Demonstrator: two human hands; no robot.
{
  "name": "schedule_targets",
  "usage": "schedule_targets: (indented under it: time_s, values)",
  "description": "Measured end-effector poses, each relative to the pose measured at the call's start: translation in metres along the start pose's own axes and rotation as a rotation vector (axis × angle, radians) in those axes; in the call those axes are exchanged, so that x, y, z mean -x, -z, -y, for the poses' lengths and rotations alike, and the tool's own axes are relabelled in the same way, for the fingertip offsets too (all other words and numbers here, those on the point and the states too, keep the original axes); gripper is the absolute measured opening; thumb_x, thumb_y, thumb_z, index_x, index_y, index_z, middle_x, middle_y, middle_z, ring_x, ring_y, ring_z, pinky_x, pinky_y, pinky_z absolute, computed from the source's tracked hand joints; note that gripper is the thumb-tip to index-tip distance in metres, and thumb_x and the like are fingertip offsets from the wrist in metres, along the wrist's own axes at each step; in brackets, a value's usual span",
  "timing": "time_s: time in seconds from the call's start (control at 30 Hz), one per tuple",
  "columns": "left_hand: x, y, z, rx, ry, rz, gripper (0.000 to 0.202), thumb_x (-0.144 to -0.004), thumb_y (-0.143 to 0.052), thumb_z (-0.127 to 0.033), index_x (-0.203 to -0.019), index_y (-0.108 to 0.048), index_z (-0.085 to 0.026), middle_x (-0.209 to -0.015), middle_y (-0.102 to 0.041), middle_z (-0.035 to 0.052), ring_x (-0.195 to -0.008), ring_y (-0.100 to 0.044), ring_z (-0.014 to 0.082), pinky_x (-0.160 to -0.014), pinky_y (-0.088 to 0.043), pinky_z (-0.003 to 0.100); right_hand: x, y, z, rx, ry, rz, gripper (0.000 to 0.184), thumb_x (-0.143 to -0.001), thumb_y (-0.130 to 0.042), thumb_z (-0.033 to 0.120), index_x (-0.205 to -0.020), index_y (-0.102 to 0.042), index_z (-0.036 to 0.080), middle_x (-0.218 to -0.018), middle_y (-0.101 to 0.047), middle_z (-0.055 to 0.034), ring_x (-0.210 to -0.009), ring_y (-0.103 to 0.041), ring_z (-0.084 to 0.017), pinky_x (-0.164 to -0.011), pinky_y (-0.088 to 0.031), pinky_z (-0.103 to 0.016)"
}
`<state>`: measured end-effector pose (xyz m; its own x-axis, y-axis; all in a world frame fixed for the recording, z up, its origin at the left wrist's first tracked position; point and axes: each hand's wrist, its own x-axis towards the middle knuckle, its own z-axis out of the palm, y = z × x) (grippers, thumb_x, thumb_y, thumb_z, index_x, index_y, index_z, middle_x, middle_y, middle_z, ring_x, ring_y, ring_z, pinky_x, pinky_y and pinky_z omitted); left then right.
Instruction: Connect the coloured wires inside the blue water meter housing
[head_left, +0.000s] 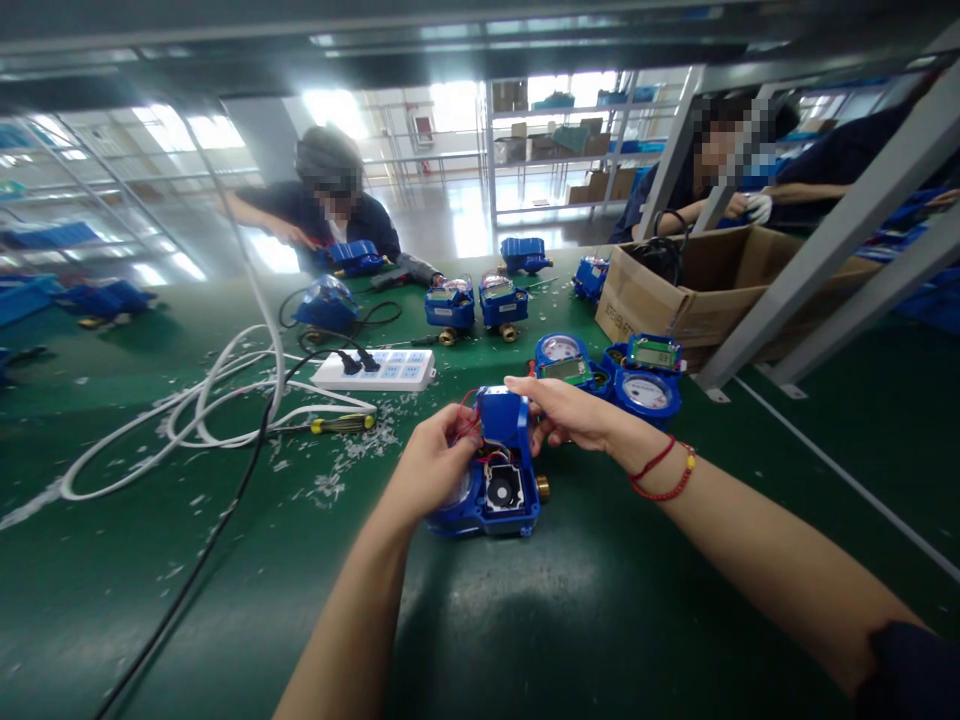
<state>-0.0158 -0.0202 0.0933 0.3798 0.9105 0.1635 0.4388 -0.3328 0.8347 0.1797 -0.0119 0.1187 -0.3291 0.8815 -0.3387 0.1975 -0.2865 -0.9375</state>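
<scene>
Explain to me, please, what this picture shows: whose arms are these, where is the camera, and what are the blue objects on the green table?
There is no machine here. The one picture comes from a camera worn on a person's head, looking forward and down, so the two bare arms belong to that person. The left hand and the right hand hold an open blue meter on the green table; the right hand grips its raised upper part. Nearby lie more blue meters, a white power strip, a yellow-handled screwdriver, loops of white cable and a cardboard box. Two other people work at the far side.
</scene>
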Motion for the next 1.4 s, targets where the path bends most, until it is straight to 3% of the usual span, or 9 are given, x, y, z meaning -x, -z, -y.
schedule_targets:
  time_s: [0.07,0.13,0.2,0.27,0.4,0.53,0.67,0.9,1.4]
  values:
    - [0.004,-0.002,-0.005,-0.052,-0.02,-0.085,0.023,-0.078,-0.052,-0.027,-0.099,-0.054,-0.018,-0.087,-0.064,0.0021,-0.077,-0.062,0.0148,-0.068,-0.049,0.026,-0.001,0.001,-0.002,-0.066,-0.049,0.034,0.047,-0.082,-0.041,0.059,-0.076,-0.057,0.016,-0.063,-0.064,-0.0034,-0.042,-0.06,-0.01,-0.029,-0.025,-0.011]
    - [0.014,-0.009,-0.01,-0.149,-0.047,-0.282,0.03,-0.08,-0.052,-0.029,-0.107,-0.049,-0.017,-0.102,-0.059,0.0071,-0.092,-0.058,0.0175,-0.079,-0.047,0.031,-0.001,0.002,-0.004,-0.126,-0.089,0.056,0.047,-0.084,-0.037,0.058,-0.076,-0.056,0.016,-0.062,-0.064,-0.0032,-0.042,-0.06,-0.01,-0.03,-0.028,-0.011]
    - [0.027,-0.02,-0.016,-0.28,-0.099,-0.491,0.025,-0.081,-0.051,-0.029,-0.101,-0.049,-0.015,-0.106,-0.054,0.0103,-0.102,-0.052,0.0208,-0.086,-0.041,0.037,0.0,0.002,-0.004,-0.175,-0.122,0.071,0.047,-0.085,-0.035,0.058,-0.076,-0.056,0.016,-0.062,-0.064,-0.0035,-0.042,-0.06,-0.01,-0.029,-0.029,-0.011]
    - [0.038,-0.033,-0.021,-0.419,-0.16,-0.589,0.017,-0.079,-0.054,-0.029,-0.09,-0.053,-0.016,-0.101,-0.054,0.0099,-0.099,-0.051,0.0233,-0.085,-0.037,0.039,0.001,0.002,-0.005,-0.211,-0.146,0.084,0.049,-0.086,-0.034,0.057,-0.075,-0.056,0.015,-0.062,-0.065,-0.0046,-0.042,-0.06,-0.01,-0.029,-0.03,-0.011]
    - [0.045,-0.053,-0.026,-0.639,-0.186,-0.574,0.017,-0.076,-0.059,-0.033,-0.078,-0.058,-0.016,-0.092,-0.058,0.0115,-0.085,-0.053,0.0285,-0.073,-0.037,0.042,0.005,0.0,-0.008,-0.265,-0.162,0.093,0.05,-0.086,-0.034,0.057,-0.075,-0.058,0.014,-0.063,-0.065,-0.0052,-0.042,-0.06,-0.01,-0.029,-0.032,-0.01]
    - [0.04,-0.059,-0.024,-0.694,-0.165,-0.558,0.014,-0.077,-0.057,-0.027,-0.08,-0.055,-0.014,-0.103,-0.055,0.0165,-0.092,-0.052,0.0318,-0.075,-0.04,0.043,0.011,-0.004,-0.01,-0.322,-0.145,0.089,0.05,-0.085,-0.036,0.057,-0.077,-0.059,0.014,-0.065,-0.064,-0.0042,-0.045,-0.06,-0.01,-0.029,-0.034,-0.01]
    - [0.039,-0.06,-0.019,-0.619,-0.152,-0.539,0.013,-0.073,-0.057,-0.014,-0.084,-0.049,-0.015,-0.111,-0.051,0.016,-0.101,-0.051,0.0273,-0.082,-0.044,0.037,0.018,-0.011,-0.014,-0.399,-0.123,0.097,0.043,-0.085,-0.042,0.054,-0.08,-0.06,0.014,-0.068,-0.061,-0.002,-0.045,-0.057,-0.008,-0.03,-0.037,-0.011]
    - [0.043,-0.063,-0.01,-0.542,-0.184,-0.552,0.014,-0.076,-0.052,-0.01,-0.087,-0.046,-0.016,-0.112,-0.052,0.0181,-0.106,-0.052,0.0266,-0.086,-0.044,0.037,0.033,-0.028,-0.025,-0.529,-0.028,0.053,0.033,-0.083,-0.051,0.049,-0.082,-0.056,0.016,-0.07,-0.054,0.0018,-0.045,-0.049,-0.004,-0.032,-0.037,-0.009]
    - [0.049,-0.049,-0.011,-0.16,-0.184,-0.416,0.013,-0.073,-0.057,-0.011,-0.07,-0.047,-0.019,-0.093,-0.062,0.0062,-0.087,-0.06,0.0178,-0.078,-0.047,0.03,0.054,-0.035,-0.037,-0.749,-0.039,0.022,0.027,-0.082,-0.051,0.049,-0.089,-0.048,0.023,-0.061,-0.044,0.0077,-0.04,-0.033,-0.001,-0.034,-0.019,-0.008]
